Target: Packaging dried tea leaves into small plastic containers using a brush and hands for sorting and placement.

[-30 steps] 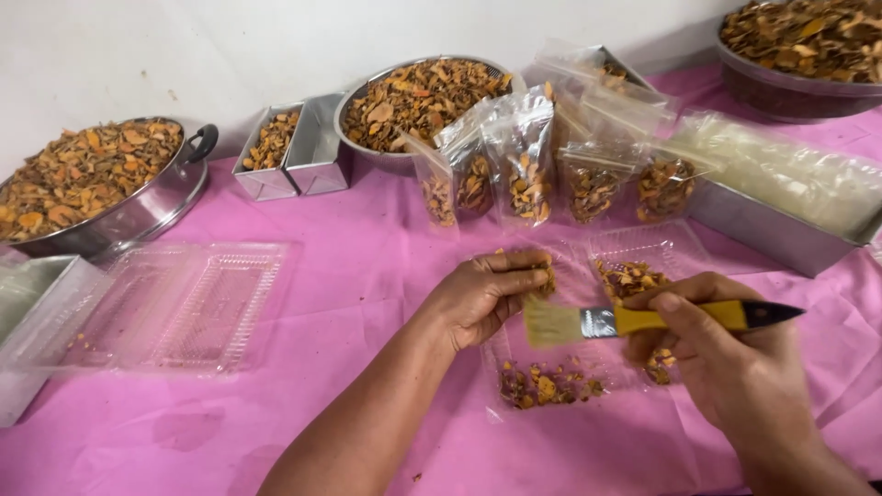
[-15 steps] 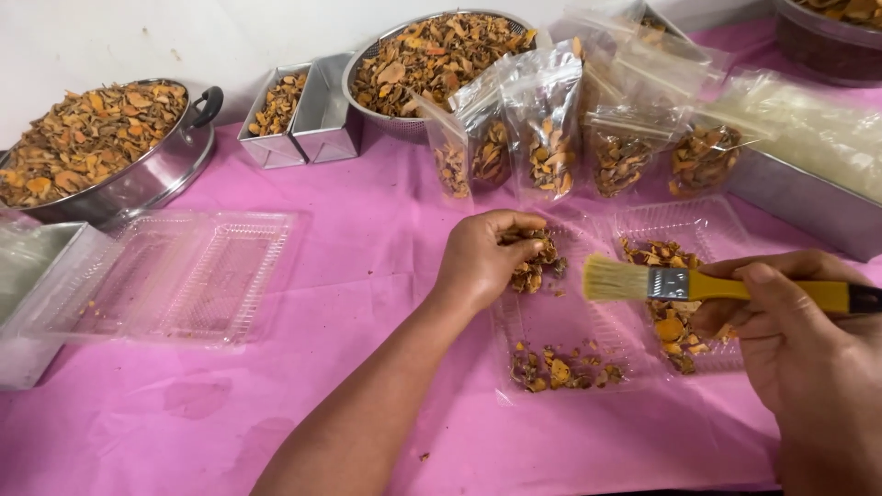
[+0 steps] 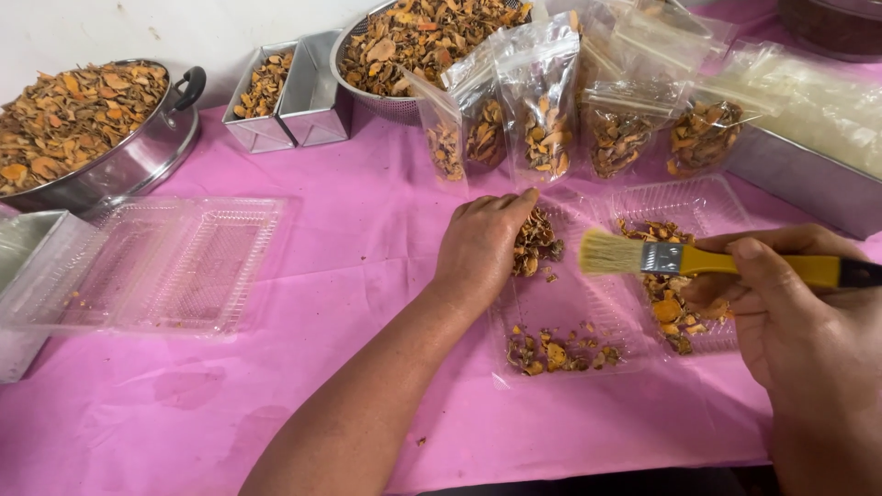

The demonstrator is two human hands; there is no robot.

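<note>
Hands work over a clear tray (image 3: 588,303) on the pink counter (image 3: 367,266): left hand (image 3: 482,243) pinches dried chips (image 3: 536,243), light and brittle; right hand (image 3: 799,312) grips a brush (image 3: 698,262) by its stiff handle.

Yellow-handled brush (image 3: 698,261), pink tablecloth (image 3: 367,230), orange-brown dried slices (image 3: 535,241).

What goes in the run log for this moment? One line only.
left hand: gathering dried slices in clear tray | right hand: holding yellow-handled brush above tray | surface: pink cloth
</note>
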